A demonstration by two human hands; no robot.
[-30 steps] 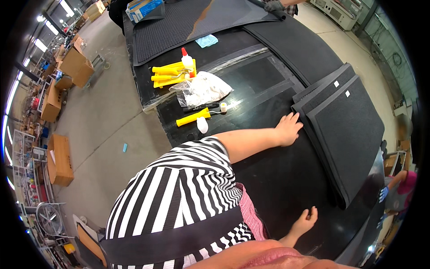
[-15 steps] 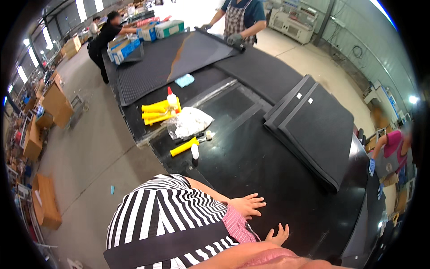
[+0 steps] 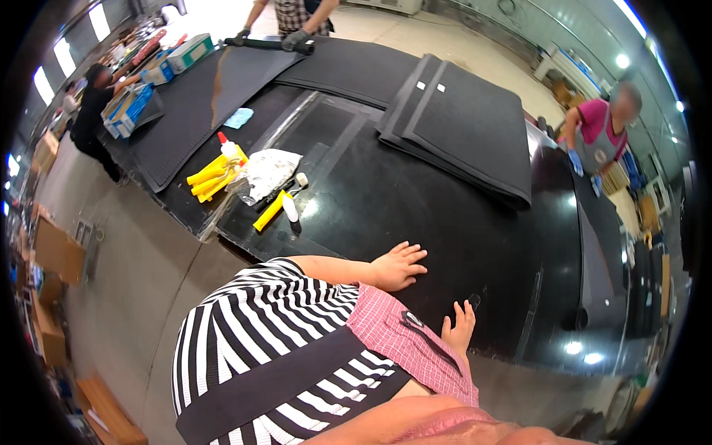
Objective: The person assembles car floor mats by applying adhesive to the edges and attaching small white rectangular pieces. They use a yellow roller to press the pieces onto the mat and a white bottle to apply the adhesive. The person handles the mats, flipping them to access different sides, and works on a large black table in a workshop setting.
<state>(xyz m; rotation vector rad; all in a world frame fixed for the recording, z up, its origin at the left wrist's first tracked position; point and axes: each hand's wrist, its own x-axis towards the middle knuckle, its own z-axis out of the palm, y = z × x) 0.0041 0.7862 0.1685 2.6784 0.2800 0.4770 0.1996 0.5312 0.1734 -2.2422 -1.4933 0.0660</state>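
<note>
My left hand (image 3: pixel 400 265) rests with fingers spread at the near edge of a glossy black table (image 3: pixel 475 252). To its right, my right hand (image 3: pixel 460 325) is raised open at the same edge, holding nothing; whether it touches the table I cannot tell. Beyond my left hand lie a small white bottle (image 3: pixel 290 208) and a yellow-handled tool (image 3: pixel 270 213) with a small white head. Further left are a crumpled clear bag (image 3: pixel 268 175) with white contents, several yellow-handled tools (image 3: pixel 210 178) and a red-tipped bottle (image 3: pixel 229 147). Folded black mats (image 3: pixel 467 122) are stacked across the table.
A person in a checked apron (image 3: pixel 291 16) grips a rolled mat end (image 3: pixel 267 45) at the far side. Someone in black (image 3: pixel 95 119) leans near blue boxes (image 3: pixel 127 110). A person in a pink shirt (image 3: pixel 597 122) and blue gloves stands right. A light blue cloth (image 3: pixel 239 118) lies on the table.
My view has turned, so the table and mats appear further left and higher. More of the table's right end shows. Both my hands stay open at the near edge.
</note>
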